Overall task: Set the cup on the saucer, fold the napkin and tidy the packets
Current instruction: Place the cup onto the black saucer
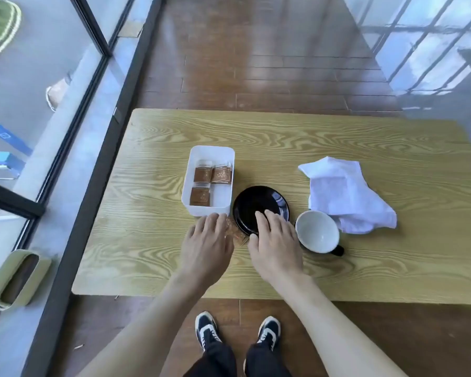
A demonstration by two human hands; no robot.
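A black saucer [259, 204] lies near the middle of the wooden table [283, 142]. My right hand [276, 240] rests flat on its near rim, fingers straight. To its right a cup [318, 231], white inside with a black handle, lies tipped on its side. A crumpled white napkin [343, 194] sits behind the cup. A white tray [208, 183] left of the saucer holds three brown packets [220, 174]. My left hand [208, 240] lies flat on the table by the tray's near end, its fingers on a loose packet [235, 235] between my hands.
The table's left edge runs close to a dark window frame [93, 164] and glass wall. A green bag [14, 278] stands on the sill at lower left. My feet [237, 330] are on the wooden floor below the table's near edge.
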